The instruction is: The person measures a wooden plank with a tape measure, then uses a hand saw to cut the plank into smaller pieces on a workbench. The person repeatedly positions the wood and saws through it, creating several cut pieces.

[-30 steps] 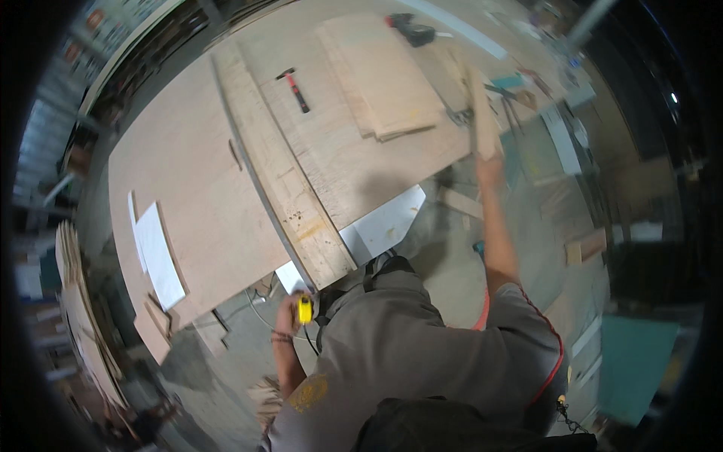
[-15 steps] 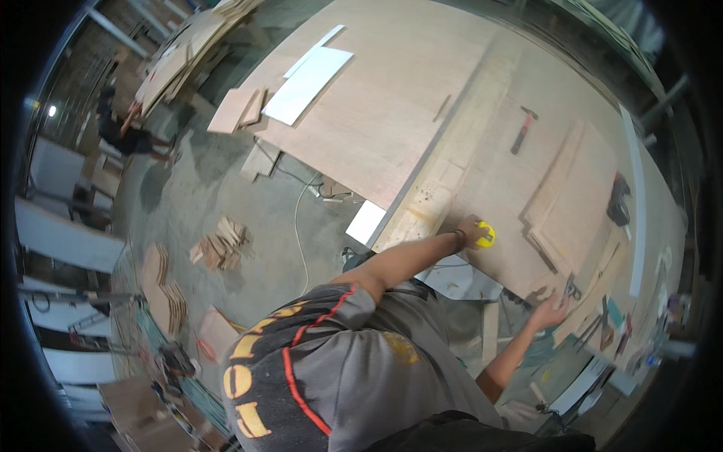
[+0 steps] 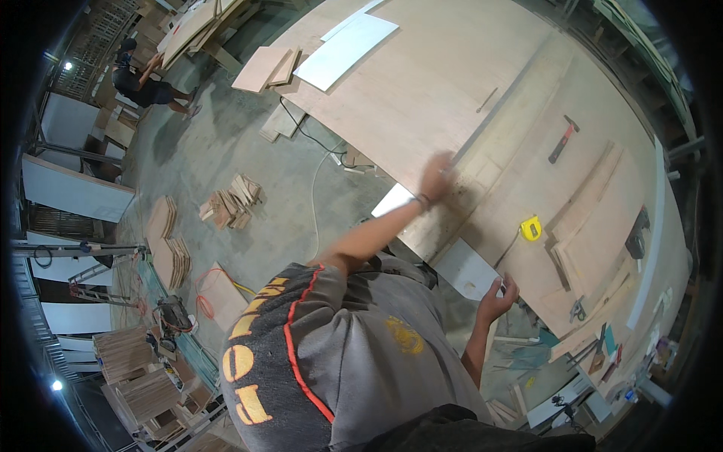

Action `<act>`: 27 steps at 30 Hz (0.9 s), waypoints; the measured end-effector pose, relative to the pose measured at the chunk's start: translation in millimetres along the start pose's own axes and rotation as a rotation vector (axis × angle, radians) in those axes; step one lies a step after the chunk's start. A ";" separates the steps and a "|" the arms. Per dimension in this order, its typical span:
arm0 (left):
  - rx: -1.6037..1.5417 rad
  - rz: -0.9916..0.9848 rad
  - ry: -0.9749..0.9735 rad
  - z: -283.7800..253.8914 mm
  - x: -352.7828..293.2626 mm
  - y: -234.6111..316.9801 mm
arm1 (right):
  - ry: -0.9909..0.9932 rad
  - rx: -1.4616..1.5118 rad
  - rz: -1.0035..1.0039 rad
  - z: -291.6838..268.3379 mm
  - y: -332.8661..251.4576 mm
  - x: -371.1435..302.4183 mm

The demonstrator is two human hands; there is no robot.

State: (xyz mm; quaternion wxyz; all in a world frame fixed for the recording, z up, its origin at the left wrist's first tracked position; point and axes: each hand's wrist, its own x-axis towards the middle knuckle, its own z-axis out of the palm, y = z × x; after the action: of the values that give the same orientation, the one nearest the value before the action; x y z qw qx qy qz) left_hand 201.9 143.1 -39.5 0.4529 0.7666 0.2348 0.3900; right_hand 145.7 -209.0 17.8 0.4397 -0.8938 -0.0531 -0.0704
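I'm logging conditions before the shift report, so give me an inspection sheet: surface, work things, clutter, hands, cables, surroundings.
Surface: broad pale plywood table, bearing a long pale wooden board with a straight grey edge strip.
Work things: yellow tape measure and red-and-black hammer, both lying on the table.
Clutter: white rectangular panel on the table; heap of brown wood offcuts on the floor.
Hands: left hand blurred at the grey edge strip, contact unclear; right hand by the table's near edge, fingers bent, grip unclear.
Cables: thin pale cable on the floor; black cable beside the table.
Surroundings: grey floor; dark-clothed person, upper left.
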 end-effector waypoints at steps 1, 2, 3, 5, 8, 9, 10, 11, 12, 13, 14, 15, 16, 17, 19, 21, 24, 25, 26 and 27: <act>0.115 -0.189 -0.046 -36.3 24.1 -10.8 | -0.014 0.004 -0.013 7.1 -2.0 2.9; 0.132 -0.361 -0.053 -69.6 50.3 -9.5 | -0.017 0.004 -0.025 14.4 -4.3 6.1; 0.220 -0.442 -0.030 -106.4 75.1 -26.3 | -0.027 0.007 -0.057 23.2 -13.0 9.0; 0.511 -0.395 0.112 -177.9 114.5 -76.9 | -0.061 0.020 -0.128 45.0 -38.4 14.3; 0.658 -0.575 0.071 -232.0 175.8 -101.8 | -0.037 0.090 -0.060 88.7 -86.1 25.4; 0.732 -0.612 0.068 -245.3 190.2 -114.2 | -0.063 0.076 -0.043 106.7 -109.3 30.1; 0.807 -0.639 0.065 -258.5 210.3 -126.2 | -0.097 0.101 -0.042 132.8 -129.6 34.9; 0.843 -0.643 0.036 -272.3 221.8 -138.1 | -0.133 0.126 -0.042 161.2 -149.7 40.4; 0.871 -0.632 0.001 -277.1 230.5 -151.0 | -0.153 0.148 -0.041 190.9 -168.2 51.1; 0.903 -0.616 -0.021 -286.1 246.5 -162.6 | -0.155 0.164 -0.123 235.5 -184.8 66.5; 0.896 -0.538 -0.018 -291.7 251.5 -175.2 | -0.170 0.153 -0.187 270.5 -197.7 77.1; 0.892 -0.485 -0.016 -298.2 242.0 -191.6 | -0.274 0.183 -0.177 295.5 -233.4 84.5; 0.878 -0.418 0.013 -301.3 246.9 -202.0 | -0.368 0.226 -0.188 328.3 -278.0 106.0; 0.842 -0.383 0.007 -295.6 253.8 -204.2 | -0.369 0.139 -0.313 369.0 -282.0 131.4; 0.819 -0.342 0.004 -308.0 247.2 -217.8 | -0.498 0.020 -0.413 438.1 -328.7 171.1; 0.789 -0.321 0.029 -310.1 247.5 -223.7 | -0.530 -0.148 -0.461 512.1 -351.6 217.9; 0.831 -0.317 0.050 -317.7 240.6 -232.7 | -0.532 -0.335 -0.452 610.3 -408.1 269.1; 0.849 -0.306 0.046 -316.3 242.5 -231.7 | -0.477 -0.385 -0.478 641.1 -415.2 291.0; 0.859 -0.296 0.036 -314.4 242.4 -231.0 | -0.426 -0.434 -0.496 670.2 -418.5 308.9; 0.873 -0.284 0.031 -313.8 243.1 -231.3 | -0.407 -0.376 -0.503 695.4 -422.3 329.1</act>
State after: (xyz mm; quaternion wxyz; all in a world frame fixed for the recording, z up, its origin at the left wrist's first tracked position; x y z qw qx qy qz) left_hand 88.3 587.9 -59.2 0.1331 0.8398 0.4868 0.2001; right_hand 458.4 610.3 -16.1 0.2173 -0.9136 -0.3437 -0.0058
